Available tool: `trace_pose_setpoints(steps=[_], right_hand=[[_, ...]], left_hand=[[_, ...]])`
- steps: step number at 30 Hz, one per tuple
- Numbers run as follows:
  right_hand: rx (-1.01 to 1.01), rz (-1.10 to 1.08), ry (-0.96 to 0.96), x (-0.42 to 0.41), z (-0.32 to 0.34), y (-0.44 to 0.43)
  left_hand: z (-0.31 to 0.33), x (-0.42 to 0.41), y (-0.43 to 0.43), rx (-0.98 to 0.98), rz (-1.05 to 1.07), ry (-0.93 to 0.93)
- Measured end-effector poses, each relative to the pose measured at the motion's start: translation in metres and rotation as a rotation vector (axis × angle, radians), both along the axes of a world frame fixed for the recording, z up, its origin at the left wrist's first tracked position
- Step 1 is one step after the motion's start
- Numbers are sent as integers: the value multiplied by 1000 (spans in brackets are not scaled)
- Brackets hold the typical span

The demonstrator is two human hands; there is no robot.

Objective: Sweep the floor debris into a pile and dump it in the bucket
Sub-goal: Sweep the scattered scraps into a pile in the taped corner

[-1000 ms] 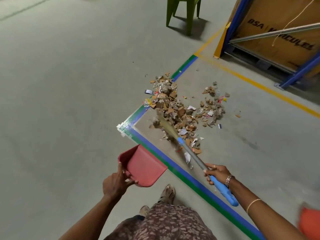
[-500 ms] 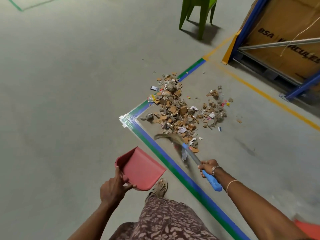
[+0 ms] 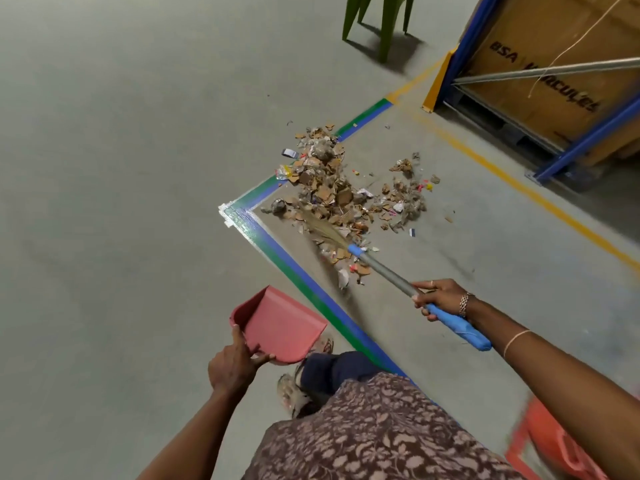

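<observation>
Grips the broom [image 3: 388,271] in the right hand [image 3: 438,299], fingers [image 3: 426,284] curled tight round the grey shaft just above the blue end grip, bracelet at the wrist. Slants the shaft forward and leftward down to the floor [image 3: 104,168], straw bristles laid into the near edge of the debris [image 3: 329,188] and smeared by blur.

Holds the red dustpan [image 3: 284,327] in the left hand [image 3: 235,365], fingers [image 3: 239,341] hooked over the pan's back rim, thumb clamped against its near edge. Carries the pan low, mouth turned away toward the tape, over the toe of a sandalled foot [image 3: 323,344]; cannot tell whether touching the floor.

Debris on the floor inside the corner of the green-and-blue tape [image 3: 311,289]: a main heap of cardboard scraps, paper bits and wrappers, lying against the far taped line and spilling over it. A smaller cluster [image 3: 405,199] just right of the heap, with scattered crumbs between and beyond. More scraps around the broom's blue collar, near the closer taped line.

Farther right, a yellow line [image 3: 519,181] across the floor. Beyond it, a lettered cardboard box [image 3: 540,36] inside a blue rack frame [image 3: 588,136], a metal bar [image 3: 554,69] slanting across its face. Green chair legs [image 3: 384,36] at the top edge. At the lower right corner, an orange-red plastic thing [image 3: 561,448], too blurred to name. Patterned skirt [image 3: 363,438] at the bottom, between the two arms.
</observation>
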State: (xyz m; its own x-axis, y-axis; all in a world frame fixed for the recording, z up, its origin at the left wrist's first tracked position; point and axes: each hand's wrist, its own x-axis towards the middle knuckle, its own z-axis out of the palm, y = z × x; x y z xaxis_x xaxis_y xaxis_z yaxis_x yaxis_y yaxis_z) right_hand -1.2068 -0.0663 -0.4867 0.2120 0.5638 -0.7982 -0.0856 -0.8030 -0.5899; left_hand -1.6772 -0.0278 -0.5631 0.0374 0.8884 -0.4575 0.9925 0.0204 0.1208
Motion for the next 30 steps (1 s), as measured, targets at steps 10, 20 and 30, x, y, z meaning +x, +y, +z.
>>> trace_pose_setpoints(steps=[10,20,30], right_hand=[[-302,245,-39,36,-52,-63],[-198,279,-240,131,-107,-7],[58,157,-183,234,-51,19]], left_hand=[[-14,58,-49,-26,17,31],[-17,171,-79,1,120,88],[-4,241,-110,16,168,117]])
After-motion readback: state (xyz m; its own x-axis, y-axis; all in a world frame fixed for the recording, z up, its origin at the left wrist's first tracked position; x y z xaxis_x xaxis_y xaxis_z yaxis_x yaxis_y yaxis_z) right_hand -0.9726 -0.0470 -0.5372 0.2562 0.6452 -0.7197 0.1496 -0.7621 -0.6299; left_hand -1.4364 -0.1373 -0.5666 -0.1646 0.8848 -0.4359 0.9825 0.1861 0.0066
